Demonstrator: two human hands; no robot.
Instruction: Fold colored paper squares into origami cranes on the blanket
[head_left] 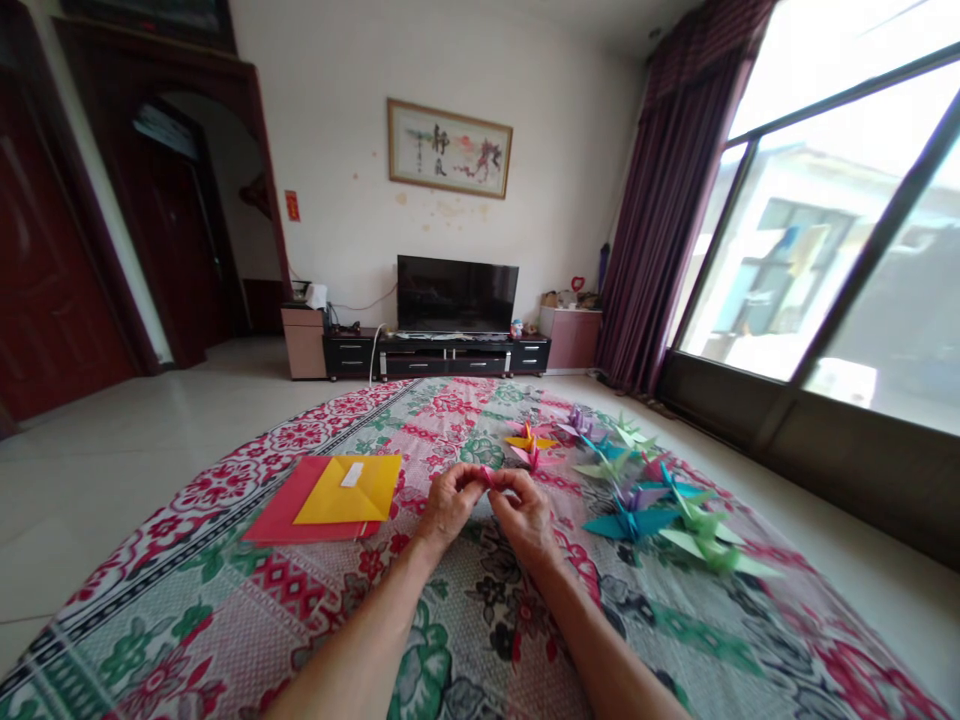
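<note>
Both hands meet over the middle of the patterned cloth [465, 640]. A small piece of pink folded paper [487, 475] is pinched between them, mostly covered by the fingers. My left hand [452, 503] grips its left side with thumb and forefinger. On the other side, my right hand [523, 512] pinches it the same way. Just beyond the right hand lie a pink paper crane [535, 458] and an orange paper crane [529, 438]. To the left of my hands, a yellow paper sheet [375, 500] with a small white label rests on red paper [281, 510].
Several more paper cranes, among them a blue crane [630, 522] and a green crane [716, 550], spread over the right side of the cloth. Beyond the cloth, a television [457, 295] stands on a low black cabinet [465, 362]. Large windows [795, 270] are at right.
</note>
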